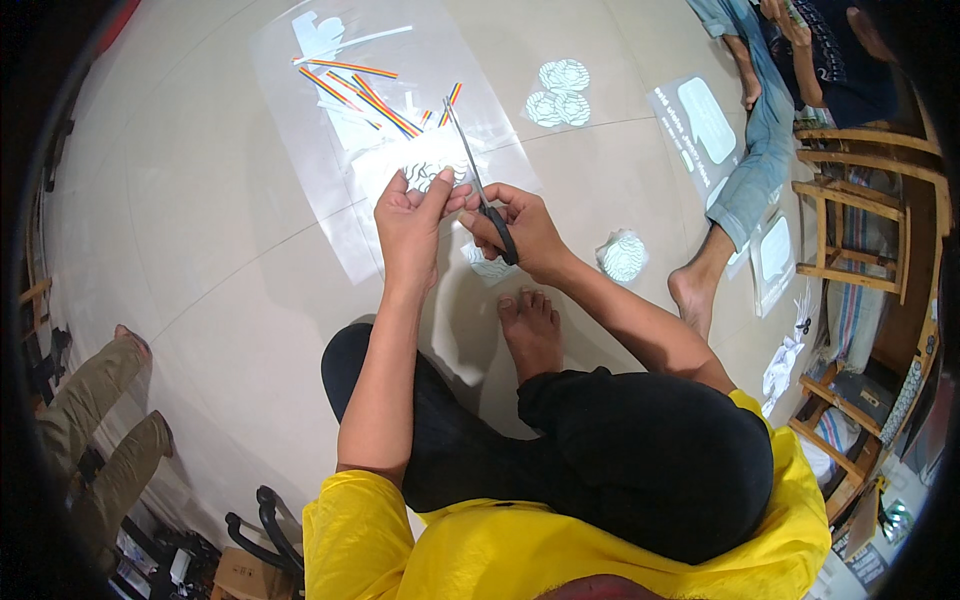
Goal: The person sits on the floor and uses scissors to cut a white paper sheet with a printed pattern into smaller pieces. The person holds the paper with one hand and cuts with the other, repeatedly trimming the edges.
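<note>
My left hand (408, 235) pinches a white paper piece with wavy black lines (428, 174) between thumb and fingers, above the plastic sheet. Wrapped round the black handles of a pair of scissors (471, 158) is my right hand (528, 232). The long thin blades point away from me, just right of the paper, and look only slightly apart. My hands nearly meet at the fingertips. Below the right hand, a similar wavy-patterned piece (487, 264) lies on the floor, partly covered by the hand.
Rainbow-striped strips (380, 108) and white scraps lie on the clear plastic sheet (285, 120). Round wavy-patterned pieces (560, 92) and another stack (622, 256) rest on the tiles. Rightward are flat packages (705, 130), another person's leg (755, 180) and wooden stools (860, 200). Khaki trouser legs (110, 400) are at left.
</note>
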The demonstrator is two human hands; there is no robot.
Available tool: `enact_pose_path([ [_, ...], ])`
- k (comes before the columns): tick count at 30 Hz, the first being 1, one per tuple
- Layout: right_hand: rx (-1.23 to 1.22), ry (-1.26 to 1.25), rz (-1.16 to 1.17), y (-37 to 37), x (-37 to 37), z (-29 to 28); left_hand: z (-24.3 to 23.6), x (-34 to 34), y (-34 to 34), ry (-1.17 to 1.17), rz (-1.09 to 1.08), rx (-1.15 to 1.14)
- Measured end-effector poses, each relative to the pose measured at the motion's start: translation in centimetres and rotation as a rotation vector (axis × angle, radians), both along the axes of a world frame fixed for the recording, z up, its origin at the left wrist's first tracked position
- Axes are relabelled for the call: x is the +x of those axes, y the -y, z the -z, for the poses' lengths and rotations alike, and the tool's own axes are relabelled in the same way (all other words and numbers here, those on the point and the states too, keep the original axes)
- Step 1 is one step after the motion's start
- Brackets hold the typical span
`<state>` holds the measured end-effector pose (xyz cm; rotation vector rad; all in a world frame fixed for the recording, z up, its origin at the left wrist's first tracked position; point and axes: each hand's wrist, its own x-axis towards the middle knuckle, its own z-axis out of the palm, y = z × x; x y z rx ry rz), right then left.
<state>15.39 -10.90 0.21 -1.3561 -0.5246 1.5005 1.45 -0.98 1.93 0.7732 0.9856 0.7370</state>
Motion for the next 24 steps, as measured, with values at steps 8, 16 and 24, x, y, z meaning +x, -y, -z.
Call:
enact_pose_path([
  [8, 0.089, 0.106, 0.257, 1.1, 2.2, 0.2, 0.6, -0.4, 0.1, -0.078, 0.16, 0.061],
  [16, 0.104, 0.238, 0.245, 4.0, 5.5, -2.4, 0.6, 0.4, 3.1, -0.136, 0.603, 0.058],
  [24, 0.078, 0.192, 0.253, 10.2, 5.7, -1.9, 0.7, 1.3, 5.9, -0.179, 0.805, 0.071],
])
